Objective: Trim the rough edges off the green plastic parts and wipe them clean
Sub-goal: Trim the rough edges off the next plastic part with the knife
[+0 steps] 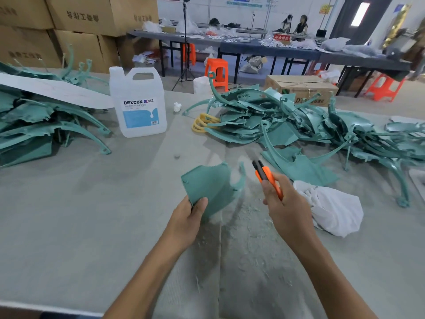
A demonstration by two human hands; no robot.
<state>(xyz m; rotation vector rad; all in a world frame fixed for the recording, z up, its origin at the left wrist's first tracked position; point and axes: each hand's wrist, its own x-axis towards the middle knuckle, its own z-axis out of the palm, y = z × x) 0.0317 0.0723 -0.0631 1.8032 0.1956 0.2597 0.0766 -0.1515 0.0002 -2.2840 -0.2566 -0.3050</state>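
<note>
Grey bench [92,215]: green part [211,185] pinched in L hand [188,217], orange cutter [266,176] gripped in R hand [287,208] alongside.

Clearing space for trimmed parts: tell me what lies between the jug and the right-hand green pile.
Head view: a small white scrap and yellow parts lie between jug and pile, the yellow parts against the pile.
</note>
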